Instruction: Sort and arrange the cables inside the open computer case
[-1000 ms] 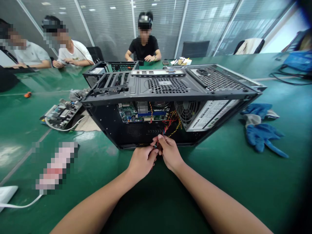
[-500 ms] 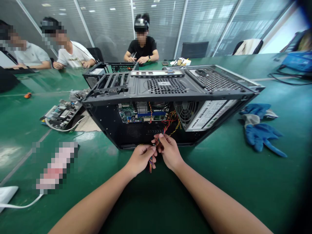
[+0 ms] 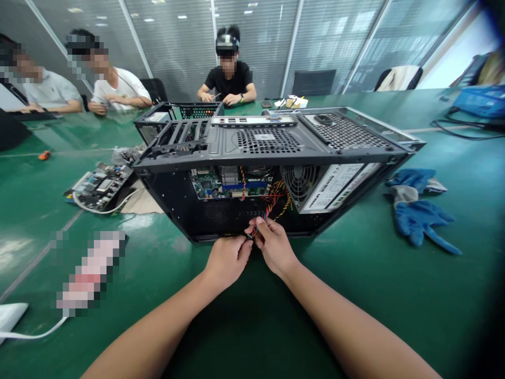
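A black computer case (image 3: 260, 142) stands on the table before me, its open side facing me. Inside it show a motherboard (image 3: 224, 182) and a power supply (image 3: 335, 187) with a fan grille. A bundle of coloured cables (image 3: 269, 208) runs from the power supply down to the case's near edge. My right hand (image 3: 274, 245) pinches this bundle between thumb and fingers. Close beside it, my left hand (image 3: 229, 258) is closed round the cables' lower part, back of the hand upward; the ends are hidden in it.
Blue gloves (image 3: 420, 216) lie right of the case. To the left are a loose circuit board (image 3: 100, 184) on cardboard and a blurred-out pink object (image 3: 89, 273) with a white cable. An orange item (image 3: 44, 155) lies farther left. Several people sit across the table (image 3: 158, 263).
My left hand has turned over and closed further, so the cable ends that hung below it are now hidden. My right hand keeps its pinch in nearly the same place.
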`<state>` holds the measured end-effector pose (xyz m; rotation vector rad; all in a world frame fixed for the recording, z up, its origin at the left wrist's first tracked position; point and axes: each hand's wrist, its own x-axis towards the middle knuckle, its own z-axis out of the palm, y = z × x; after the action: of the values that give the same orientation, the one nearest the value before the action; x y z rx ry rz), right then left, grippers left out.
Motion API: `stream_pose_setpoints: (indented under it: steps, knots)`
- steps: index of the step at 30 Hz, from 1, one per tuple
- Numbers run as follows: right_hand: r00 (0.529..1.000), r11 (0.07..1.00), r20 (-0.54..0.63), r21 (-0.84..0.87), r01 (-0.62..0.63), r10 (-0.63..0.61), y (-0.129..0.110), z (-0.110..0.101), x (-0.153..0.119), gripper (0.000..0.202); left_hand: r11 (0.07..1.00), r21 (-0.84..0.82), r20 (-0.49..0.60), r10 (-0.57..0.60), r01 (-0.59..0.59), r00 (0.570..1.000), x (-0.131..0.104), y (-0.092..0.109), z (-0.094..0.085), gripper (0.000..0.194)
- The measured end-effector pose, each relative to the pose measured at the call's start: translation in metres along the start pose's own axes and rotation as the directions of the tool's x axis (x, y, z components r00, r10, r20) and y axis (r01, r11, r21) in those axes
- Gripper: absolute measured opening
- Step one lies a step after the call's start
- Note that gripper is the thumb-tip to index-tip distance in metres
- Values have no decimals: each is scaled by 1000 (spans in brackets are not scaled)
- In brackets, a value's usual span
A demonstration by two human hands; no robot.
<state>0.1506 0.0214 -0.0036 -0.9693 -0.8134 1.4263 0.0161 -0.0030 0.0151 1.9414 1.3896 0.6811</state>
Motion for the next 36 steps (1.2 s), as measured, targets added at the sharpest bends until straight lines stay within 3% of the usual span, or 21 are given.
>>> stream_pose_setpoints:
  steps: [4, 7, 10, 12, 16, 19, 22, 25, 28, 32, 36]
  knots:
    - [1000, 1000, -11, -16, 15, -15, 0, 0, 0, 34, 984, 157, -70, 98, -86, 993, 0, -3, 2, 26]
    - [1000, 1000, -15, -15, 15, -15, 3, 0, 0, 34, 984, 159, -83, 91, -76, 992, 0, -4, 2, 25]
    - [1000, 1000, -26, 8, 7, -6, 6, -2, 0, 33, 997, -72, 29, -23, 25, 999, 1, -5, 1, 29]
    - [999, 999, -42, 29, 17, -16, 7, -3, 1, 31, 954, -264, 127, -108, 139, 986, 2, -7, 1, 30]
    - [998, 999, -66, 44, 22, -19, 4, -5, 2, 33, 779, -543, 258, -200, 313, 945, 5, -10, 2, 29]
    - [998, 998, -56, 61, -10, 13, 1, -4, 3, 35, 536, -730, 375, -207, 425, 904, 8, -11, 1, 28]
    - [998, 994, -38, 96, -45, 49, -3, -4, 3, 38, 292, -825, 461, -147, 483, 875, 11, -13, 1, 28]
    - [996, 986, 4, 136, -93, 94, -4, -4, 3, 40, 116, -836, 526, -107, 536, 844, 16, -15, 4, 29]
    - [989, 969, 64, 205, -141, 131, -4, -5, 3, 37, 28, -831, 553, -72, 556, 830, 19, -15, 7, 28]
    - [983, 946, 97, 272, -177, 156, -6, -5, 4, 36, -3, -856, 516, -55, 516, 855, 19, -13, 8, 25]
    - [985, 956, 84, 244, -166, 149, -6, -6, 3, 35, -23, -855, 518, -71, 518, 852, 19, -13, 9, 18]
